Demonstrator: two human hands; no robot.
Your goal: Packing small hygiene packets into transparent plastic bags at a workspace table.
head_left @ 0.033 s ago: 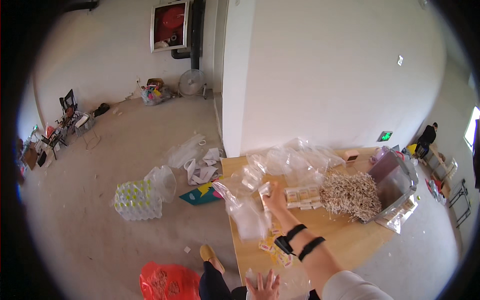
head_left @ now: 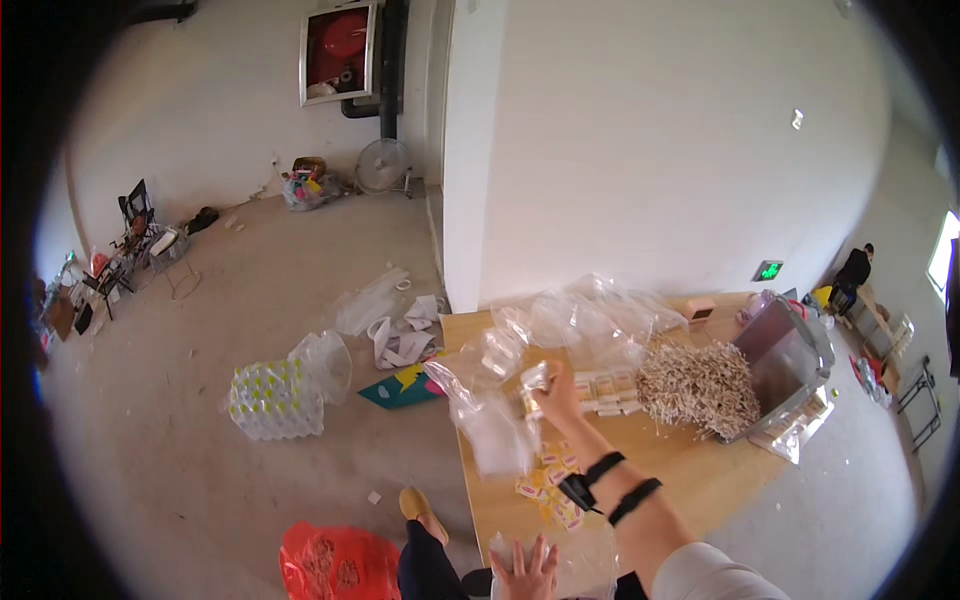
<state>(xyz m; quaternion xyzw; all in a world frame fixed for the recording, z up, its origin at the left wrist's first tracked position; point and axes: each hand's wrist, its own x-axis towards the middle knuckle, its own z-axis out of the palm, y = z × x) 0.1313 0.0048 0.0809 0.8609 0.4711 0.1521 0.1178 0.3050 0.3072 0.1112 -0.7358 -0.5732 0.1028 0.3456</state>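
Observation:
My right hand (head_left: 562,393) reaches out over the wooden table, its fingers closed on a small shiny white packet (head_left: 535,386). Just right of it, similar small packets (head_left: 605,388) lie in a row. Beyond them spreads a big heap of thin swab-like sticks (head_left: 700,388). Near the table's front edge my left hand (head_left: 525,572) lies with fingers spread on a clear plastic bag (head_left: 588,562). Yellow and white printed cards (head_left: 545,490) are scattered between the two hands. To the left of the packet sits another clear plastic bag (head_left: 500,440).
A grey plastic bin (head_left: 795,350) lies tipped beside the heap. Loose clear bags (head_left: 600,320) crowd the table's back edge, against a white wall. On the floor are a red bag (head_left: 335,560) and a wrapped pack of green-capped bottles (head_left: 275,400). Another person (head_left: 853,275) is far right.
My right hand has shifted slightly to the right with the packet, which now shows more of its face. My left hand stays nearly where it was on the bag.

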